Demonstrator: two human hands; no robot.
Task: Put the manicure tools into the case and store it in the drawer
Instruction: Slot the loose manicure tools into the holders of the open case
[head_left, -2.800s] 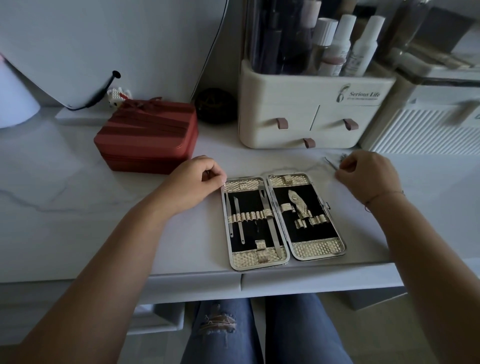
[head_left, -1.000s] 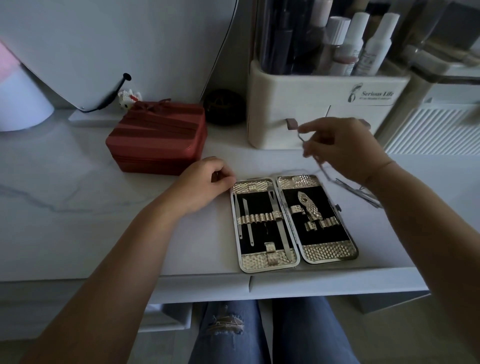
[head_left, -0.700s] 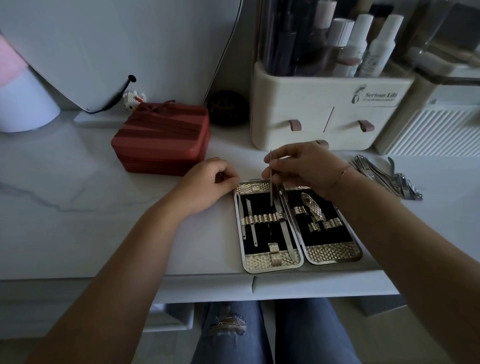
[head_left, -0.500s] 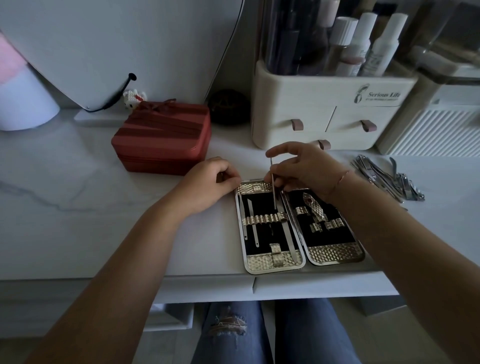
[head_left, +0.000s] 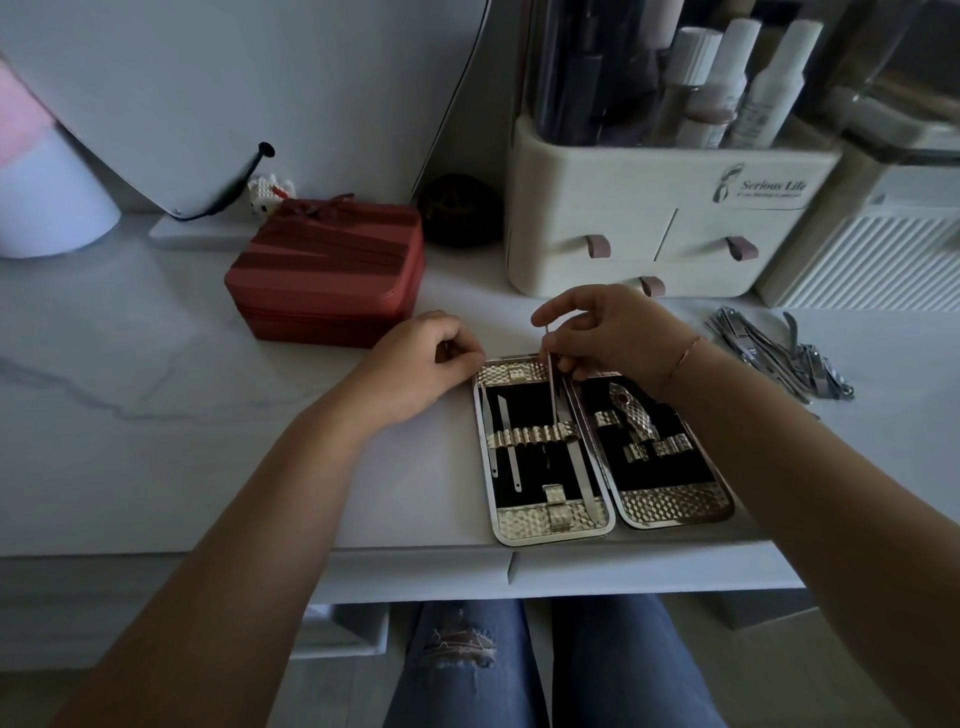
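White marble-look desk (head_left: 156, 415): an open manicure case (head_left: 675, 506) lies flat just below both hands. The right hand (head_left: 618, 332) pinches a thin metal tool (head_left: 551, 384) between thumb and fingers, tip down over the half of the case nearer the left hand (head_left: 415, 364). That hand rests with curled fingers against the case's far corner; whether it grips the rim cannot be told. Loose tools (head_left: 779, 353) lie heaped right of the right hand.

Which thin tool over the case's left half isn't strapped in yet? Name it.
The thin tool pinched in the right hand, standing up near the hinge. The other three lie flat in the case, under the strap.
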